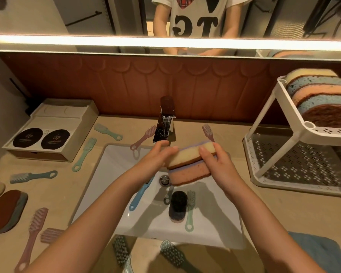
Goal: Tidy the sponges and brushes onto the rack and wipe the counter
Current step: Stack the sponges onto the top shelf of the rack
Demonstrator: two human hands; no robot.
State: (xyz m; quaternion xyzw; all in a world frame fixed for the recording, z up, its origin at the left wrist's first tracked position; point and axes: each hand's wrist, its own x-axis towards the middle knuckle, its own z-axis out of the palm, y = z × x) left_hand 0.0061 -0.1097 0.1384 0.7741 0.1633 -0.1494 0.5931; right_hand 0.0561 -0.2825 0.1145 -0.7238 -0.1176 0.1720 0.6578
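Holding a stack of sponges [187, 164] over the back half of the sink [110, 174] on my feed right now: yellow one on top, pink at the bottom, a purple layer in between. Right hand [217, 162] grips the stack's right end, thumb lying across the top and fingers curled round the far side. Left hand [158, 154] is at the left end, fingers pretty much straight and pressed together against it. Faucet [165, 123] is just behind the hands. Down in the sink there's a blue brush [140, 194], a green brush [190, 209] and a black-topped sponge [177, 205] standing just beside the green one. The rack [295, 133] stands at the counter's [274, 213] right edge, its top tier packed with sponges on edge [319, 95]. More brushes [34, 175] are scattered over the counter's left side and front edge, flat sponges [6, 209] lie at the left edge, and a blue cloth [319, 251] sits in the front right corner.
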